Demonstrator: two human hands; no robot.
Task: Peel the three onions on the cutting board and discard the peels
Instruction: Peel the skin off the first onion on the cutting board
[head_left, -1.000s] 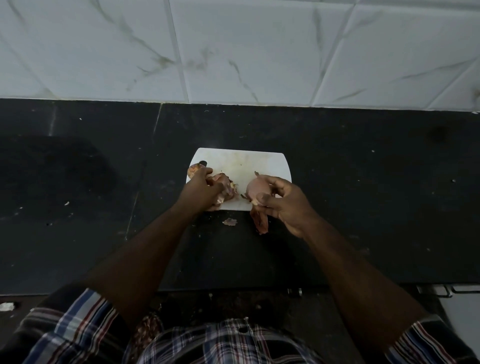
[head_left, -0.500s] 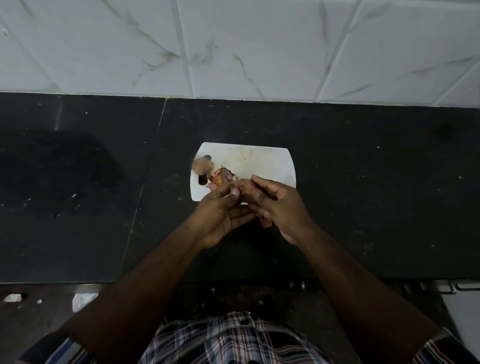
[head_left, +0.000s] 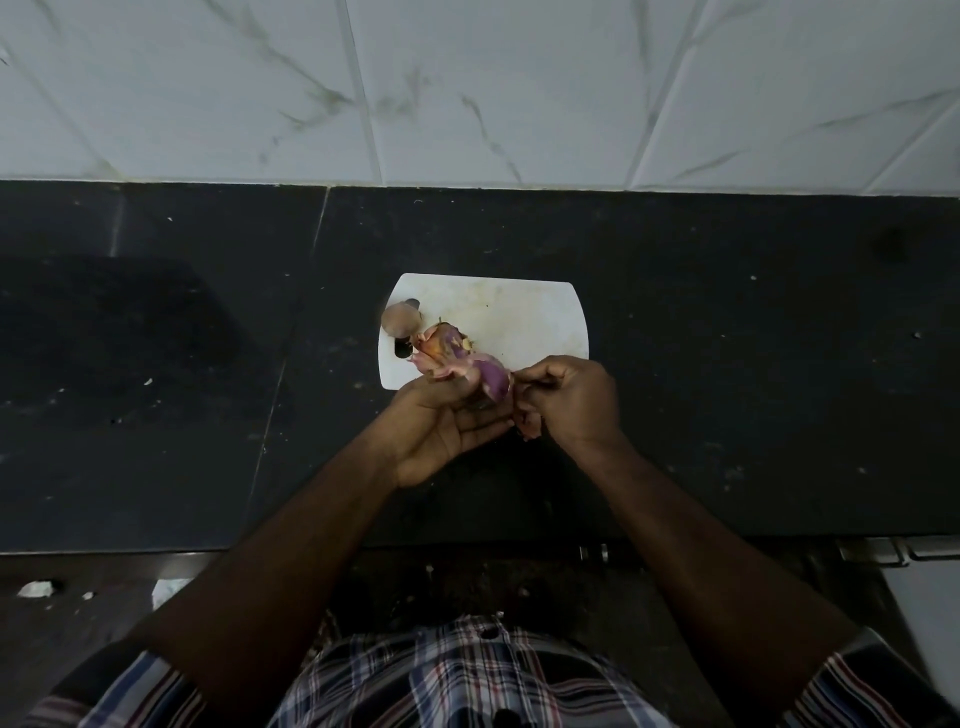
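From the head camera, the left hand (head_left: 441, 431) cups a purple onion (head_left: 491, 382) at the near edge of the white cutting board (head_left: 519, 317), fingers curled under it. The right hand (head_left: 571, 400) pinches a strip of peel (head_left: 527, 423) beside it. Another onion (head_left: 399, 319) and loose peels (head_left: 439, 345) lie on the board, on the dark surface (head_left: 727, 364).

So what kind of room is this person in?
Most likely a kitchen. There is a dark stone counter against a white tiled wall, and a white cutting board with an onion being peeled over it.
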